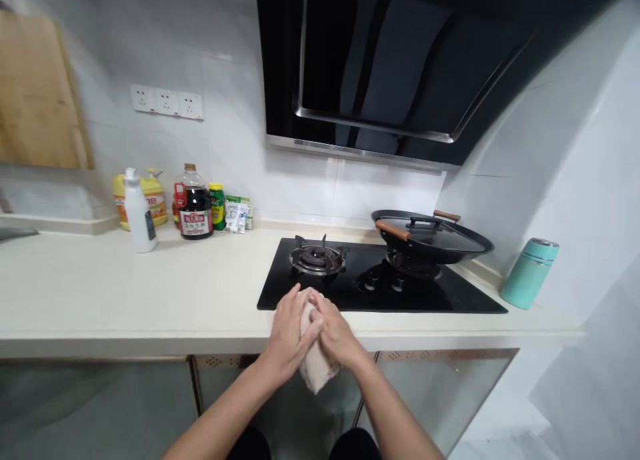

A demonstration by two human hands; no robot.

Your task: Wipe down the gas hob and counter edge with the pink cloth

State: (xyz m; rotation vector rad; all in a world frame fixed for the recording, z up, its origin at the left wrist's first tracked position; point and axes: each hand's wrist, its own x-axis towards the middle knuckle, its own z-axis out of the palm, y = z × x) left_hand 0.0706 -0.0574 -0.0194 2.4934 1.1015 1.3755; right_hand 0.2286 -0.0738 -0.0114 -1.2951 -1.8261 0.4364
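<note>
both closed around a pale cloth point(315, 367): left hand point(290, 337) and right hand point(336, 333), pressed together at the counter's point(150, 293) front edge. just before the black hob point(375, 290), with a lidded wok point(430, 240) on the right burner.

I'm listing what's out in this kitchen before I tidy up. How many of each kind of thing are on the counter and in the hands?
Bottles: 4
Packets: 1
Woks: 1
Flasks: 1
Cloths, in both hands: 1
Total: 8
</note>
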